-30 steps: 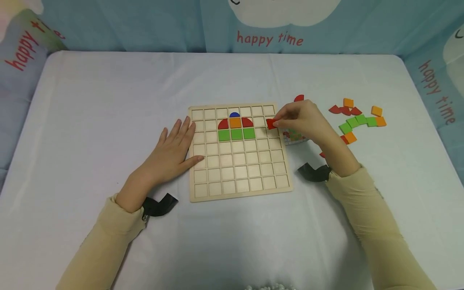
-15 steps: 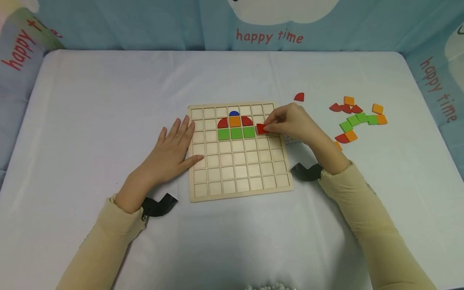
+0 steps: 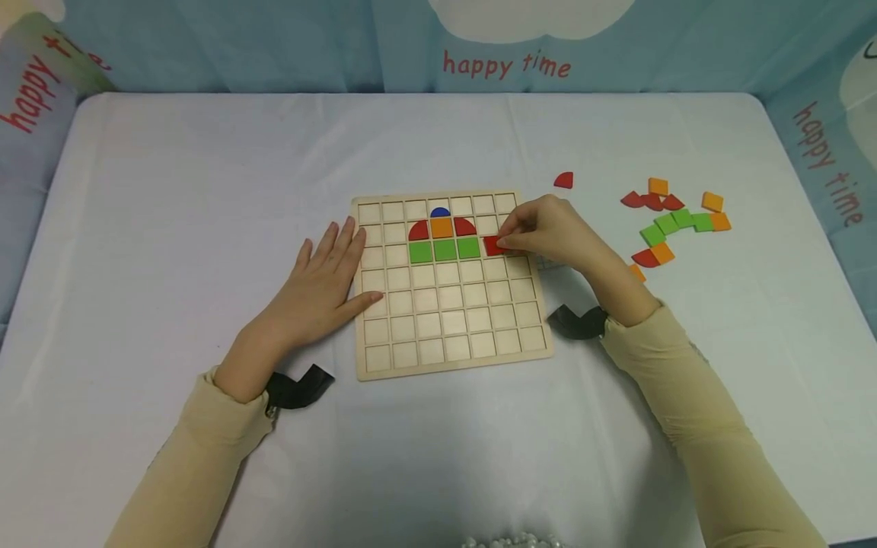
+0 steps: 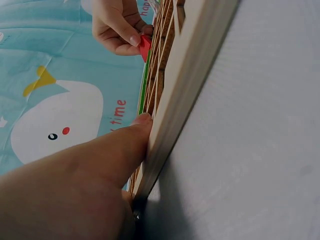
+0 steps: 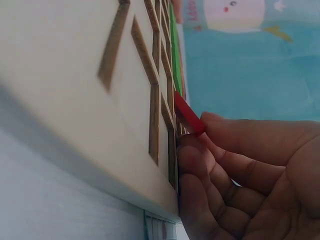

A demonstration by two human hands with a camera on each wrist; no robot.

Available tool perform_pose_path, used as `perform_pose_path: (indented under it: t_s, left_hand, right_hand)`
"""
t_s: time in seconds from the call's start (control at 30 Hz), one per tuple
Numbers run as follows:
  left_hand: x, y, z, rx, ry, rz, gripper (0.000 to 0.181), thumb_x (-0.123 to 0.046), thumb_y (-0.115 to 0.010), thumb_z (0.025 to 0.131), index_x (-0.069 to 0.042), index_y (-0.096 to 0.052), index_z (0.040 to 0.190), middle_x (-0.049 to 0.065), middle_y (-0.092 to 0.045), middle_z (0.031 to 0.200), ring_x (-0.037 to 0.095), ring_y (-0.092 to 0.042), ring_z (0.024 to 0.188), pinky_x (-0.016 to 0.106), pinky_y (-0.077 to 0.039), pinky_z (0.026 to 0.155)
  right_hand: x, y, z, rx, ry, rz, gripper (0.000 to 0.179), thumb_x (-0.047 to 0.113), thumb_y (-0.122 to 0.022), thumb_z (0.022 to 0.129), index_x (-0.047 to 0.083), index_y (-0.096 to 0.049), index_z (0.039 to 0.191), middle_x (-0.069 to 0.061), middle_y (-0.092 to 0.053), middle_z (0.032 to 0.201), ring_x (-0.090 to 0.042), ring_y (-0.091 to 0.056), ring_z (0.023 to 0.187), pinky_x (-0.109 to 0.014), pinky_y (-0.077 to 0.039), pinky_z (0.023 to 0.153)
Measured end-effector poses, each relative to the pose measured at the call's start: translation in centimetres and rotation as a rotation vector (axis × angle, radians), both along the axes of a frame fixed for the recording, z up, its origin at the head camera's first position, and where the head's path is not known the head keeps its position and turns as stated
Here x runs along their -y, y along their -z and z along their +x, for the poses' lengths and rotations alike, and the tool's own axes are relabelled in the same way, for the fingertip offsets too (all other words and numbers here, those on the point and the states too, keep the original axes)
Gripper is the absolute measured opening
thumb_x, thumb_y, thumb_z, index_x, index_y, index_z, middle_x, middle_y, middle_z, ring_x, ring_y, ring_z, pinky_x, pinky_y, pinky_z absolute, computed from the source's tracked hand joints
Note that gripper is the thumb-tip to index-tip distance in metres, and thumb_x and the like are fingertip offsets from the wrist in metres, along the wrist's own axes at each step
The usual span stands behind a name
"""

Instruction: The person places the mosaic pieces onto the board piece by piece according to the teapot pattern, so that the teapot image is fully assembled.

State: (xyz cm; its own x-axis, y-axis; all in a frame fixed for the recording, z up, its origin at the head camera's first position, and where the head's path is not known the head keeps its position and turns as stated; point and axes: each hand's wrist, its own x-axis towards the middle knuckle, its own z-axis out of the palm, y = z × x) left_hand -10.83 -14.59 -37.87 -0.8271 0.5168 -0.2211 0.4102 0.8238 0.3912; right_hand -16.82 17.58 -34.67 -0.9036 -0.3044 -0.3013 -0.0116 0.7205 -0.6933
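Red tile (image 3: 492,245): thin, smooth-faced slab, straight edges and square corners where it shows; your fingertips cover the rest.
Tile position: on the grid, third row from the top, just right of the green squares (image 3: 444,250). Per the right wrist view it's tilted, one edge down at the grid, the other raised in your fingers.
Right hand (image 3: 548,232): you're pinching the red tile at its edge between thumb and fingertip, other fingers folded in close to the board.
Left hand (image 3: 318,289): fingers straight, palm down, thumb spread; your fingertips and thumb tip rest on the board's left side.
Board (image 3: 428,325): pale wood, rounded corners, thin raised ribs making square pockets, darker brown inner walls up close.
Set pieces: three green squares in a row; above them an orange square (image 3: 441,227) between two red quarter-rounds (image 3: 419,230); a blue half-round (image 3: 441,212) on top, dome up.
Loose pieces (image 3: 666,224): flat green and orange squares plus red quarter-rounds, scattered right of the board, some touching. One lone red quarter-round (image 3: 564,180) sits near your right hand.
Tablecloth (image 3: 205,175): white, matte, faint creases.
Backdrop (image 3: 240,49): blue fabric, soft folds, red lettering.
Your sleeves (image 3: 219,449): beige knit-like cloth, black straps (image 3: 301,388) at both cuffs.
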Motion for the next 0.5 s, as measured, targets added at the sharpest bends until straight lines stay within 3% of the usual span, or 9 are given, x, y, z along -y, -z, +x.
perform_pose_path:
  t_s: [0.5]
  left_hand:
    - [-0.09,-0.12,0.03,0.002,-0.003,0.002,0.082,-0.047,-0.042,0.098,-0.002,0.003,0.15,0.013,0.014,0.156,0.029,0.015,0.141,0.055,0.007,0.109]
  right_hand:
    - [-0.06,0.11,-0.04,-0.013,-0.039,0.02,0.01,0.013,-0.072,0.084,0.004,-0.074,0.088,-0.005,-0.07,0.083,-0.019,-0.052,0.076,-0.028,-0.041,0.065]
